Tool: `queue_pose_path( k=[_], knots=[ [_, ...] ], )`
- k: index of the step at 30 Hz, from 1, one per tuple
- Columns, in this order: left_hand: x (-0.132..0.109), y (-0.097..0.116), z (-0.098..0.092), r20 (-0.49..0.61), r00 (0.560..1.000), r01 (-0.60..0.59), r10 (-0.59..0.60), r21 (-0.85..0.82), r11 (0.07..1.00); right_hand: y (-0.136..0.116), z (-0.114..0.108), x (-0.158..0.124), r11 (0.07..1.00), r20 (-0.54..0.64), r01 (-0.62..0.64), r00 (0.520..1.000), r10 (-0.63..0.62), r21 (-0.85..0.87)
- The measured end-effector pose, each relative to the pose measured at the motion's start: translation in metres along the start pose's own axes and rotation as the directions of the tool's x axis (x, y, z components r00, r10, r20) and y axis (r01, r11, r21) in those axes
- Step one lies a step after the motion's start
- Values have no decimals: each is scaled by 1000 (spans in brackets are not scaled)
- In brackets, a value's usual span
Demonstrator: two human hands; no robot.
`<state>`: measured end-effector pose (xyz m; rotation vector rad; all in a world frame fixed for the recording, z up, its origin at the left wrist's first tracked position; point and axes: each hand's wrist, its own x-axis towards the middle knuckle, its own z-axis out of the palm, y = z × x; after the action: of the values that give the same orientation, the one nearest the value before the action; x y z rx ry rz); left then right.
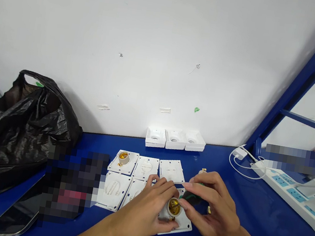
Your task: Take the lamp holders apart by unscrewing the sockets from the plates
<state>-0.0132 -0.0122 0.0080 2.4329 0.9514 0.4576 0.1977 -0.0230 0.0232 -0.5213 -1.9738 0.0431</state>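
Note:
My left hand [145, 208] is closed around a lamp socket [173, 207], a white ring with a brass inside. The socket sits on a square white base plate [183, 224], which my left thumb also touches. My right hand [214, 212] pinches the dark green handle of a screwdriver [191, 197] just right of the socket. Its shaft leans toward the socket's opening; where the tip rests is hard to make out. Further left, another socket [123, 157] is on its own white plate, and several bare plates [146, 167] lie beside it.
White box-shaped covers [175, 140] line the wall. A black plastic bag [31, 133] and a phone [20, 206] occupy the left. At the right are a power strip [296, 193] with a white cable and a blue rack post [299, 81]. Small brass-coloured parts lie near my right hand.

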Motion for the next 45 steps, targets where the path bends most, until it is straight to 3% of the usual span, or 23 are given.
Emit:
queue_pose_path(
  k=[13, 17, 21, 26, 29, 32, 34, 38, 45],
  knots=[
    [-2, -6, 7, -47, 999, -17, 18, 18, 1000, -1, -3, 3, 997, 23, 56, 998, -58, 57],
    [-2, -7, 8, -43, 999, -1, 2, 20, 1000, 1, -3, 1, 996, 48, 87, 995, -87, 6],
    [0, -6, 6, -17, 999, 32, -33, -21, 999, 5, 0, 0, 1000, 118, 0, 993, 2, -17],
    [1, -5, 6, -18, 999, 44, -45, -31, 999, 3, 3, 10, 985, 54, -139, 990, 134, 98],
    [0, -5, 6, -41, 998, 43, -45, -57, 997, 1, 0, 22, 941, 207, -218, 964, 167, 260],
    [0, -6, 5, -38, 999, 27, -30, -77, 997, 2, -3, 28, 863, 377, -341, 906, 194, 374],
    [0, -6, 4, -35, 999, 21, -24, -76, 997, 6, -1, 28, 847, 349, -365, 908, 232, 387],
    [0, -5, 5, -59, 998, 26, -29, -52, 998, 16, 7, 29, 888, 147, -296, 954, 261, 351],
    [-1, -7, 7, -52, 998, 28, -31, -56, 998, 20, 8, 30, 803, 285, -362, 926, 249, 473]
  ],
)
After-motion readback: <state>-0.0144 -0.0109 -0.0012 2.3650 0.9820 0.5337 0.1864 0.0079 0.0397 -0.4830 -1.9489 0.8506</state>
